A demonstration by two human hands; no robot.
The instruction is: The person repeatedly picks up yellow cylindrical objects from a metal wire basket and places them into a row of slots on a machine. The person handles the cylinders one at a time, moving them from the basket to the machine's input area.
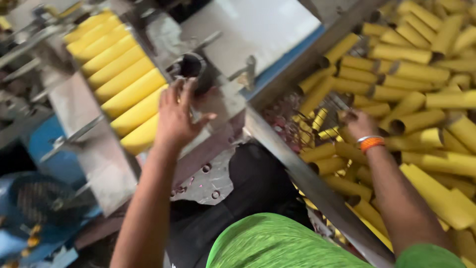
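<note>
A deep heap of yellow cardboard tubes fills the bin on the right; a neat row of the same tubes lies in the machine's slanted tray on the left. This looks like the feeding step. The right hand digs into the heap, its grip hidden among tubes, so I cannot tell its state. The left hand, fingers spread apart, rests at the row's lower end. Next calls for lifting one tube cleanly across.

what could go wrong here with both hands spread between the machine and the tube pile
1. The left hand rests at the edge of the row of yellow tubes, beside the machine's dark round opening; fingers might get pinched there.
2. The right hand reaches into the loose tube pile off to the side, so a grab could be fumbled or tubes could roll and spill.
</note>
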